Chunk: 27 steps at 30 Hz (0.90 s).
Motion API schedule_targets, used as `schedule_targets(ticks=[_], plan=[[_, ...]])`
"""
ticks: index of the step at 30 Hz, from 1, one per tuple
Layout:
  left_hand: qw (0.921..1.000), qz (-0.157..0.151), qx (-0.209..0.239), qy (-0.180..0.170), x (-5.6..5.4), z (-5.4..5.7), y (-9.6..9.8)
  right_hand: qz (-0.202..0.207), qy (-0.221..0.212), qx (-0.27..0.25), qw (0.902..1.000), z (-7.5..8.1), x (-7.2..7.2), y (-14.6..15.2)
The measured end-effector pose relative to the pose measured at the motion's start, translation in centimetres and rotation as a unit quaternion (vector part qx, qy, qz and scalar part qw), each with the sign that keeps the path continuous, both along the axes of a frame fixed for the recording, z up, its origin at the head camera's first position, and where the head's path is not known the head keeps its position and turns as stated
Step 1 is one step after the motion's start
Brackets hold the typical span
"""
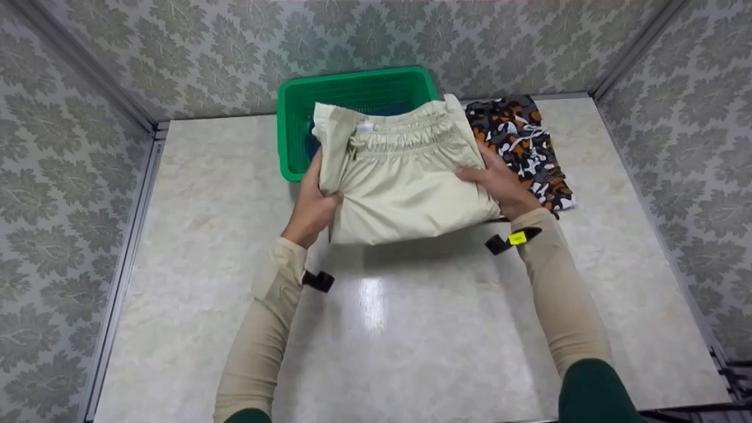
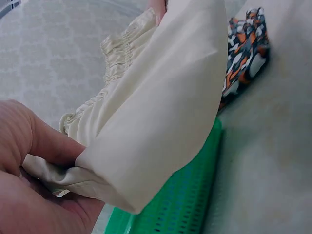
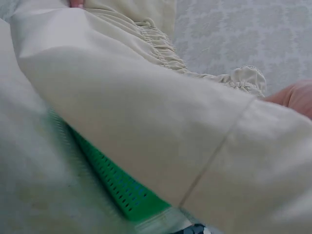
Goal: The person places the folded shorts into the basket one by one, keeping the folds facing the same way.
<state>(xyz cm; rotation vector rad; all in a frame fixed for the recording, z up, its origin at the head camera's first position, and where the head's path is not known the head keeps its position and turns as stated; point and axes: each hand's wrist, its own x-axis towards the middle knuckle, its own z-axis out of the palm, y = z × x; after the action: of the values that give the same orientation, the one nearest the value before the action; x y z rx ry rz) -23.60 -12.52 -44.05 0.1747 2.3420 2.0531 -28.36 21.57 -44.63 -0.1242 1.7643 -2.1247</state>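
Note:
Cream elastic-waist pants, folded into a bundle, are held up above the table by both hands. My left hand grips their left edge, thumb on the near face. On the opposite side my right hand holds the right edge, thumb on top. The gathered waistband faces away toward the back wall, with a small white label inside it. In the left wrist view the left thumb and fingers pinch a fold of the cloth. Cream fabric hides most of the right hand in the right wrist view.
Behind the pants stands a green perforated basket, with dark blue cloth partly visible inside. Folded camouflage-print shorts in orange, black and white lie on the table to its right. Patterned walls enclose the back and sides.

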Motion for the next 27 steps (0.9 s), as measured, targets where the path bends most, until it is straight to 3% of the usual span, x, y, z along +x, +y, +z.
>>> schedule_targets(ticks=[5,9,14,20,27], plan=[[0.9978,0.027,0.000,-0.060,-5.0,1.4,-1.5,0.032,-0.013,-0.013,0.9993,1.7,-4.6,-1.8],[0.9941,0.051,-0.019,-0.094,-8.3,2.2,-2.5,0.056,-0.018,-0.003,0.9983,2.5,-7.7,-3.3],[0.9930,0.060,-0.022,-0.099,-11.3,3.0,-3.0,0.039,-0.020,0.092,0.9948,3.1,-10.6,-5.2],[0.9930,0.059,-0.039,-0.094,-14.1,3.0,-2.9,0.022,0.014,0.161,0.9865,3.0,-12.2,-6.5],[0.9914,0.077,-0.086,-0.062,-15.8,2.4,-2.8,0.016,0.067,0.179,0.9814,4.3,-12.2,-8.0]])
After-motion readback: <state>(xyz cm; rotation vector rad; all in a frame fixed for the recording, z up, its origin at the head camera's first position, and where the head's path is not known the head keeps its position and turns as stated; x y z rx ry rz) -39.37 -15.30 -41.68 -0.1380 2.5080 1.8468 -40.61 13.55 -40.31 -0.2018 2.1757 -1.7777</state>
